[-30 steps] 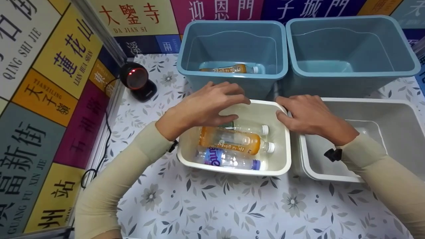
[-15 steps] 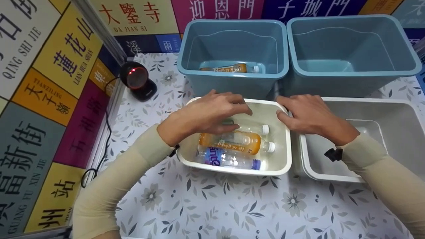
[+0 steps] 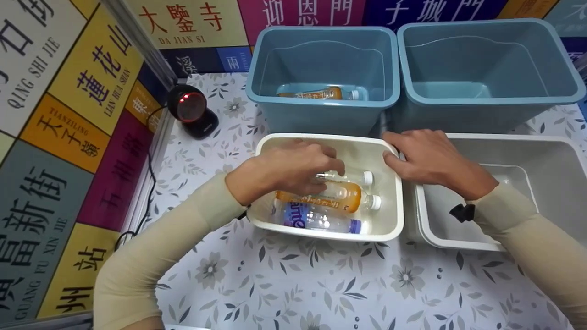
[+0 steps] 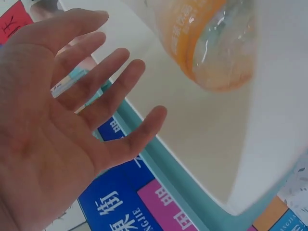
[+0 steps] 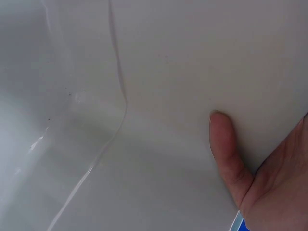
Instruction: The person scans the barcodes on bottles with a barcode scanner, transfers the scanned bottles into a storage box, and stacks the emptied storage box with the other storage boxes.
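In the head view, my left hand (image 3: 298, 167) reaches down inside the small cream bin (image 3: 321, 236), with its fingers over the bottles. The left wrist view shows that hand (image 4: 86, 106) spread apart, holding nothing, beside an orange-labelled bottle (image 4: 185, 43). Below the hand lie an orange plastic bottle (image 3: 351, 197), a clear bottle with a white cap (image 3: 355, 178) and a clear bottle with a purple cap (image 3: 328, 220). My right hand (image 3: 424, 156) grips the cream bin's far right rim. Its thumb (image 5: 224, 139) lies along a pale wall in the right wrist view.
A grey-white bin (image 3: 545, 156) stands close on the right. Behind are two blue bins; the left blue bin (image 3: 321, 101) holds an orange bottle (image 3: 321, 94), beside the right blue bin (image 3: 490, 101). A black scanner (image 3: 192, 110) with red lights stands at the left.
My left hand has moved down and slightly to the right, deeper into the cream bin, over the bottles. The right hand has stayed at the rim.
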### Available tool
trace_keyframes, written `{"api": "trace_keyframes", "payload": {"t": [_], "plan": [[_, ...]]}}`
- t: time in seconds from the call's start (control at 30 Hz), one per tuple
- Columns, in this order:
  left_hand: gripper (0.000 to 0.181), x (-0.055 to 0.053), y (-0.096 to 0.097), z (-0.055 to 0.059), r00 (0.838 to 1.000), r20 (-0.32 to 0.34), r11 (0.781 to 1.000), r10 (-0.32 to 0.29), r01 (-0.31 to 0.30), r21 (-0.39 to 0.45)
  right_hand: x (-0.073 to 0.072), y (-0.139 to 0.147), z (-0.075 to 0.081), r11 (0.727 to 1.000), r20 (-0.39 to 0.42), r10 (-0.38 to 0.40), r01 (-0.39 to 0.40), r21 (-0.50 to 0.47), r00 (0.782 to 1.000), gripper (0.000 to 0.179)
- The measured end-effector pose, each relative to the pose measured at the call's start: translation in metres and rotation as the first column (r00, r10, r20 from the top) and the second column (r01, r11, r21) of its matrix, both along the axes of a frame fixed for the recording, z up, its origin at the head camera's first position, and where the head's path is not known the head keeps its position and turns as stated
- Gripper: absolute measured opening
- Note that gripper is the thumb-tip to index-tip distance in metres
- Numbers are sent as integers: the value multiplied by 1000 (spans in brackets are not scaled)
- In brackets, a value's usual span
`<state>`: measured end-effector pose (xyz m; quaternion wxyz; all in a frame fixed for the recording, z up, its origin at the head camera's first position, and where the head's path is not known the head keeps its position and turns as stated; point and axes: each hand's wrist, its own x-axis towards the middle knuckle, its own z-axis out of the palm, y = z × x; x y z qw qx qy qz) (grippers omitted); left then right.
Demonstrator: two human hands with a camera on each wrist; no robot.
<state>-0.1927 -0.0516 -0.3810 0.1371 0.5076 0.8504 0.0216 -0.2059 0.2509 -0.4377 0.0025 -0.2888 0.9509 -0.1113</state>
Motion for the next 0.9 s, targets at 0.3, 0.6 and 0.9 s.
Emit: {"api": "trace_keyframes", "payload": {"t": [0.3,0.6,0.9], "plan": [[46,4,9,-4,1000,8,995,-23,24,-96,-1,0,-1,1000,2,6,-6,6,1000,19],[56,8,23,-3,998,47,984,-43,50,-173,-2,0,-1,1000,23,4,-4,23,1000,19],[58,9,32,-9,997,61,980,-56,67,-186,-1,2,0,1000,15,6,-6,19,1000,19]]}}
